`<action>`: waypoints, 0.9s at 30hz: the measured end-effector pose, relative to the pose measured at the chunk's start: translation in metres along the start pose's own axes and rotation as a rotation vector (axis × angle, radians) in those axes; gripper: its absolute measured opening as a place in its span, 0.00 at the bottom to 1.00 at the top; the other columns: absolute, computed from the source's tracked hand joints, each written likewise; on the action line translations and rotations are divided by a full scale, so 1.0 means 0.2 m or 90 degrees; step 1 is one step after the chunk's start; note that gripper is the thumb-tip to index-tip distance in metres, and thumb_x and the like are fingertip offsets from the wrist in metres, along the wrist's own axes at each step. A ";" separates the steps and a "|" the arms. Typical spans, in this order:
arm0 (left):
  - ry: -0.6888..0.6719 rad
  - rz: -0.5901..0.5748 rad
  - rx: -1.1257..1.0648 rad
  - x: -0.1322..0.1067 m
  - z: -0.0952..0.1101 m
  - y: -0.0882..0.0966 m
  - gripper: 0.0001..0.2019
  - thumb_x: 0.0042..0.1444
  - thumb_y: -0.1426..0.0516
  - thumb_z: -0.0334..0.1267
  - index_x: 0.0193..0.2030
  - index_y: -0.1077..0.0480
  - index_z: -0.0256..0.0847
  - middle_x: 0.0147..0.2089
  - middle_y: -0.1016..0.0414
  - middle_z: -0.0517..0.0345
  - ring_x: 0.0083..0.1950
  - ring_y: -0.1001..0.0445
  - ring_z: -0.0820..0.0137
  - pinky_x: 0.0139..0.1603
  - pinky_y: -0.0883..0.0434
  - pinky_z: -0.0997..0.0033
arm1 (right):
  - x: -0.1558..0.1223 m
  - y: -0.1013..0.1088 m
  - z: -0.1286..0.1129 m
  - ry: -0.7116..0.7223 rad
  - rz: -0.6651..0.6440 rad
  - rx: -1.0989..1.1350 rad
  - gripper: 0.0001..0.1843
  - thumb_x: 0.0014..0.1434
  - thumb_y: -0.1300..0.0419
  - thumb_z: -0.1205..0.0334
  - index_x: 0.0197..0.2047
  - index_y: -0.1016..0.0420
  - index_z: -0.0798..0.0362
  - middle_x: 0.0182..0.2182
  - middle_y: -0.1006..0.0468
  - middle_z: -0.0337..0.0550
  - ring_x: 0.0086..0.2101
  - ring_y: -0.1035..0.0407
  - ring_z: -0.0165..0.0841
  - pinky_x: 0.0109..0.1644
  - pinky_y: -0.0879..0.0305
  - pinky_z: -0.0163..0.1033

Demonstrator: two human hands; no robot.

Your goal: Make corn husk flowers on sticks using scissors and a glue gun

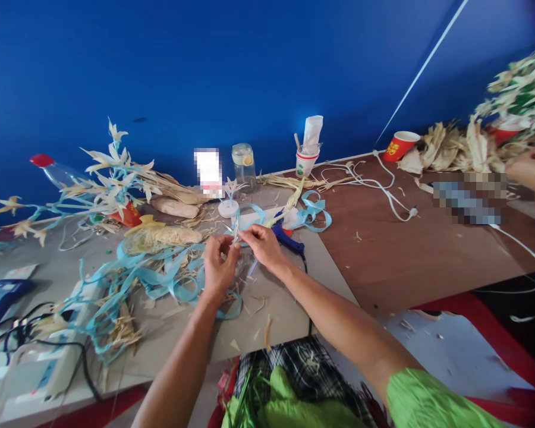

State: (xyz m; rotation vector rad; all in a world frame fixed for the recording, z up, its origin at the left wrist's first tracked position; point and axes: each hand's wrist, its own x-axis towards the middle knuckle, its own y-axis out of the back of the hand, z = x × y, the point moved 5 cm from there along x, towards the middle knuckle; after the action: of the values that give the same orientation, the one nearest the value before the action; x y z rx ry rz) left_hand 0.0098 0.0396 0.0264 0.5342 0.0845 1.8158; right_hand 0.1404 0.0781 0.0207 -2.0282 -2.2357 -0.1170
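My left hand (pixel 219 266) and my right hand (pixel 262 244) meet over the grey table top (pixel 169 333). Both pinch a thin pale stem (pixel 236 230) with a light blue ribbon strip running from it. The fingers of both hands are pressed together on the stem. A tangle of light blue ribbon (pixel 160 276) lies just left of my left hand. A blue glue gun (pixel 288 239) lies right behind my right hand. A small husk flower on a white round base (pixel 229 205) stands beyond the hands.
A branch of husk flowers (pixel 111 178) lies at the left by a plastic bottle (pixel 56 171). A glass jar (pixel 243 163), two paper cups (pixel 306 161) (pixel 399 145), white cord (pixel 383 190) and a corn husk pile (pixel 455 148) sit at the back. Another person's hand (pixel 532 172) shows at the right. A power strip (pixel 35 368) sits front left.
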 end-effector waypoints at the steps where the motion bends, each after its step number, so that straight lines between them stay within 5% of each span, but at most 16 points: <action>1: -0.013 -0.009 0.019 0.00 0.00 -0.01 0.06 0.52 0.44 0.40 0.33 0.32 0.39 0.31 0.33 0.59 0.31 0.35 0.73 0.34 0.36 0.73 | 0.00 0.00 0.00 0.000 0.000 -0.002 0.17 0.51 0.43 0.50 0.20 0.37 0.54 0.18 0.40 0.32 0.23 0.46 0.25 0.28 0.48 0.32; 4: -0.033 -0.025 0.049 0.00 0.01 -0.02 0.05 0.53 0.46 0.37 0.29 0.33 0.39 0.27 0.35 0.60 0.29 0.36 0.74 0.32 0.37 0.73 | 0.00 0.00 0.01 0.003 -0.003 -0.005 0.19 0.52 0.44 0.49 0.20 0.37 0.54 0.18 0.41 0.33 0.23 0.47 0.25 0.28 0.49 0.32; 8: 0.052 0.005 -0.021 0.01 -0.01 0.00 0.05 0.52 0.46 0.38 0.30 0.34 0.39 0.23 0.36 0.63 0.24 0.39 0.76 0.25 0.40 0.76 | 0.00 0.01 0.00 -0.023 -0.012 0.016 0.22 0.55 0.48 0.43 0.23 0.34 0.54 0.17 0.44 0.33 0.22 0.48 0.25 0.26 0.50 0.33; 13: 0.106 0.022 -0.095 0.02 -0.02 0.01 0.07 0.51 0.44 0.40 0.31 0.34 0.38 0.22 0.37 0.65 0.22 0.41 0.78 0.22 0.42 0.77 | -0.01 -0.02 -0.01 -0.054 -0.080 0.080 0.18 0.48 0.40 0.47 0.32 0.28 0.55 0.21 0.35 0.33 0.23 0.45 0.25 0.27 0.47 0.32; 20: 0.076 -0.023 -0.087 0.01 0.00 0.00 0.09 0.51 0.44 0.42 0.31 0.32 0.38 0.22 0.37 0.63 0.23 0.40 0.77 0.24 0.40 0.77 | 0.00 -0.02 0.00 -0.041 -0.061 0.083 0.14 0.47 0.39 0.51 0.25 0.30 0.54 0.18 0.37 0.33 0.23 0.44 0.25 0.26 0.48 0.32; 27: 0.061 0.085 0.022 0.05 -0.06 0.10 0.14 0.56 0.48 0.46 0.28 0.33 0.39 0.21 0.39 0.64 0.25 0.42 0.76 0.27 0.41 0.76 | 0.00 0.02 -0.02 -0.063 -0.010 0.093 0.13 0.47 0.40 0.51 0.25 0.31 0.53 0.17 0.39 0.32 0.22 0.44 0.26 0.26 0.49 0.32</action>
State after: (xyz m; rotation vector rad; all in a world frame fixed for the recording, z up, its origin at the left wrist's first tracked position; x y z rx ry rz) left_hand -0.0138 0.0446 0.0253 0.4862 0.1491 1.9737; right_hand 0.1442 0.0785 0.0241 -1.9814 -2.2439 0.1441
